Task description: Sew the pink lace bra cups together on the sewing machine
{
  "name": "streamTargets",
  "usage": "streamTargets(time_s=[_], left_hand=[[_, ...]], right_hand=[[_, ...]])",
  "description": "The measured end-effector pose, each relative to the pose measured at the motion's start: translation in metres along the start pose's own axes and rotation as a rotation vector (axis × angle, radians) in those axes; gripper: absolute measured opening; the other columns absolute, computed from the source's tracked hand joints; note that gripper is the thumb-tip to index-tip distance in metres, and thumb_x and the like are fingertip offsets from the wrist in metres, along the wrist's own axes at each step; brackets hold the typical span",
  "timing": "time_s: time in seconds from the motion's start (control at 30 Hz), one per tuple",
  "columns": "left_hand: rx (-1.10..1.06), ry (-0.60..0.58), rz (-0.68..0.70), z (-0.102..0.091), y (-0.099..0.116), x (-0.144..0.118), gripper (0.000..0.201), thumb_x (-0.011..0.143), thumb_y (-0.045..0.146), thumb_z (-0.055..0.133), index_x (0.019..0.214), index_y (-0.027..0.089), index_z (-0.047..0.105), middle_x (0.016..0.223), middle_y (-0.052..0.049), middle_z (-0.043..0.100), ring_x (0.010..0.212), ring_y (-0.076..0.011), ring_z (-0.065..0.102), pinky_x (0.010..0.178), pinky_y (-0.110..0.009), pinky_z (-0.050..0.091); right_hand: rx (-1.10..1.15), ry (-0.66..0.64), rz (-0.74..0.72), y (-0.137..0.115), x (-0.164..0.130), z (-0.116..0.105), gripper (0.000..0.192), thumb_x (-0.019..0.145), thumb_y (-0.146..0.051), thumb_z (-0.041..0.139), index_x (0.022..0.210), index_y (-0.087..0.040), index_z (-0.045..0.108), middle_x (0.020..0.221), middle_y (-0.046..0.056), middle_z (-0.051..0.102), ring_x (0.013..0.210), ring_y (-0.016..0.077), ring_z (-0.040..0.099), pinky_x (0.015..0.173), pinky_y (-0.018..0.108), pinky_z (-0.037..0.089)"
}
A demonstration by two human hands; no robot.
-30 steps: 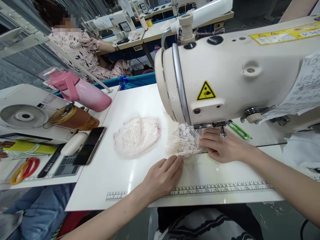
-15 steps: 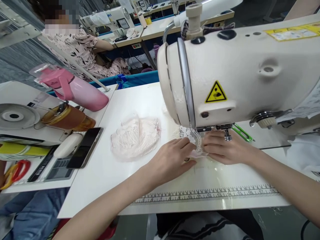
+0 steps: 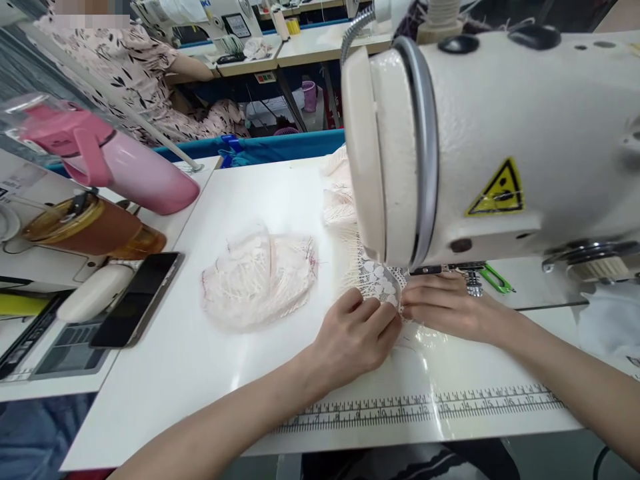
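White lace fabric lies under the head of a sewing machine. My left hand is closed on the lace's near edge, its fingers curled and pinching. Close against it, my right hand lies beside the needle area with fingers stretched together over the lace; its fingertips meet the edge by the left hand. The needle itself is hidden behind the machine head. Left of my hands, a pale pink lace cup piece rests on the white table.
A printed ruler runs along the table's front edge. Green thread snips lie right of the needle area. At left are a phone, a pink bottle and a brown cup. A person sits at the back left.
The view has shifted, closer to the machine. My left hand's fingers have curled in tighter on the lace edge, and more of the lace shows beyond them.
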State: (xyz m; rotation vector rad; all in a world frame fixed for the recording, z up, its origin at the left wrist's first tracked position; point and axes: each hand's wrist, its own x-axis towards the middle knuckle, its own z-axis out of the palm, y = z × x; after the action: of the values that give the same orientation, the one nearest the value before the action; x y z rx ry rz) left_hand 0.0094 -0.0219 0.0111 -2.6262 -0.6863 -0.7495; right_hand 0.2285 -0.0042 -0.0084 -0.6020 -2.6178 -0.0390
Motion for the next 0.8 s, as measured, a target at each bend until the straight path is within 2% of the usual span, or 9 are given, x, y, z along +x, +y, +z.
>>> streamTargets(time_s=[0.1,0.17,0.23,0.27,0.4,0.47,0.63,0.8], left_hand=[[-0.004,0.008,0.018,0.002,-0.002,-0.002,0.016,0.083,0.003,0.059,0.072,0.015,0.057,0.066,0.002,0.060,0.059,-0.0124,0.053,0.056,-0.030,0.041],[-0.072,-0.017,0.014,0.003,-0.002,-0.005,0.013,0.087,0.005,0.051,0.083,0.013,0.060,0.085,-0.004,0.068,0.082,-0.0172,0.065,0.075,-0.034,0.053],[-0.152,-0.050,-0.005,0.006,-0.003,-0.007,0.018,0.091,0.009,0.043,0.094,0.012,0.060,0.104,-0.009,0.069,0.104,-0.0203,0.064,0.091,-0.036,0.054],[-0.187,-0.067,-0.018,0.007,-0.003,-0.009,0.020,0.093,0.011,0.041,0.097,0.011,0.060,0.108,-0.011,0.068,0.110,-0.0207,0.063,0.093,-0.036,0.054],[-0.270,-0.112,-0.069,0.010,-0.004,-0.012,0.018,0.089,0.010,0.042,0.099,0.010,0.057,0.112,-0.013,0.068,0.113,-0.0214,0.062,0.092,-0.034,0.057],[-0.277,-0.122,-0.081,0.010,-0.004,-0.012,0.018,0.087,0.008,0.043,0.099,0.010,0.057,0.113,-0.014,0.068,0.113,-0.0220,0.062,0.091,-0.034,0.057],[-0.265,-0.141,-0.090,0.009,-0.003,-0.011,0.018,0.086,0.008,0.044,0.099,0.010,0.056,0.115,-0.015,0.067,0.114,-0.0227,0.062,0.091,-0.035,0.057],[-0.258,-0.142,-0.106,0.009,-0.001,-0.010,0.020,0.087,0.007,0.045,0.102,0.010,0.058,0.116,-0.013,0.067,0.116,-0.0226,0.061,0.093,-0.035,0.057]], right_hand=[[0.115,0.072,0.000,0.001,0.000,0.001,0.014,0.090,-0.008,0.052,0.096,-0.019,0.059,0.098,-0.002,0.070,0.092,0.0120,0.064,0.097,0.032,0.051],[0.155,0.096,0.006,0.002,0.000,0.002,0.015,0.089,-0.010,0.056,0.100,-0.020,0.060,0.096,-0.002,0.070,0.092,0.0129,0.065,0.101,0.034,0.051],[0.176,0.086,0.032,0.002,-0.001,0.003,0.017,0.089,-0.009,0.055,0.102,-0.019,0.059,0.095,-0.003,0.071,0.090,0.0115,0.066,0.101,0.034,0.051],[0.186,0.089,0.041,0.002,-0.001,0.004,0.018,0.090,-0.008,0.054,0.103,-0.019,0.058,0.094,-0.003,0.071,0.089,0.0106,0.066,0.102,0.033,0.051],[0.201,0.141,0.041,0.000,-0.004,0.004,0.019,0.090,-0.006,0.052,0.105,-0.018,0.056,0.097,-0.001,0.072,0.093,0.0109,0.066,0.098,0.033,0.053],[0.204,0.124,0.059,-0.001,-0.005,0.005,0.020,0.091,-0.007,0.052,0.108,-0.018,0.056,0.099,0.000,0.071,0.096,0.0123,0.065,0.094,0.033,0.055],[0.175,0.125,0.053,0.000,-0.005,0.005,0.020,0.094,-0.008,0.043,0.106,-0.017,0.057,0.096,0.001,0.071,0.092,0.0111,0.065,0.082,0.026,0.058],[0.070,0.180,0.035,0.000,0.000,-0.002,0.019,0.089,-0.006,0.052,0.104,-0.017,0.058,0.093,0.000,0.071,0.091,0.0126,0.065,0.079,0.026,0.056]])
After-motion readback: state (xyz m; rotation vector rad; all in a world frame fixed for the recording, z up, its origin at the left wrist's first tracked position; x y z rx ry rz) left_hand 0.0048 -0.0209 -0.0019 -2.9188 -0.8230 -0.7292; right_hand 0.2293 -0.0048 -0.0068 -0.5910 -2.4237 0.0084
